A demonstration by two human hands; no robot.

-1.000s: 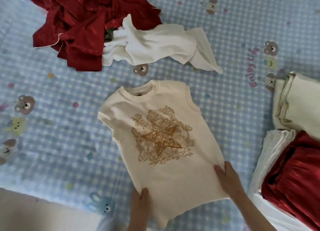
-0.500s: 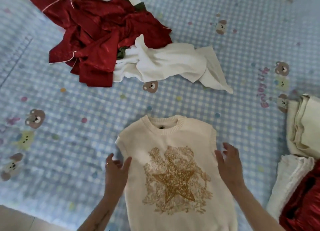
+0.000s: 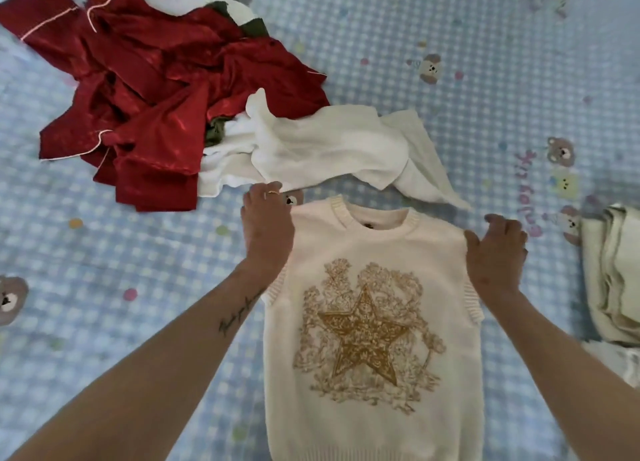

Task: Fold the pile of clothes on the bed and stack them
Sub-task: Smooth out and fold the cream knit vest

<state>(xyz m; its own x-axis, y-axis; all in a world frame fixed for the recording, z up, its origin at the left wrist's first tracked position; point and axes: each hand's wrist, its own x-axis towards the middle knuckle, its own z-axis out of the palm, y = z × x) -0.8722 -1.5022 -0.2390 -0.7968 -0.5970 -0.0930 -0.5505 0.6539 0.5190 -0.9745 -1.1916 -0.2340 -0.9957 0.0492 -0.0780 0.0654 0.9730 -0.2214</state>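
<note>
A cream knitted vest [image 3: 374, 329] with a gold star design lies flat and face up on the bed, neck away from me. My left hand [image 3: 265, 226] rests on its left shoulder, fingers reaching over the top edge. My right hand [image 3: 495, 252] lies at its right shoulder with fingers curled over the edge; whether either hand pinches the knit is hidden. Beyond the vest lies the unfolded pile: crumpled red satin garments [image 3: 156, 93] and a white garment [image 3: 332, 149].
Folded cream clothes [image 3: 613, 273] are stacked at the right edge, with a white folded piece [image 3: 627, 360] below them. The blue checked bedsheet [image 3: 104, 287] with bear prints stretches open to the left and far right.
Both hands slid up from the vest's hem, along its sides, to its shoulders. The vest now lies straight in front of me instead of skewed.
</note>
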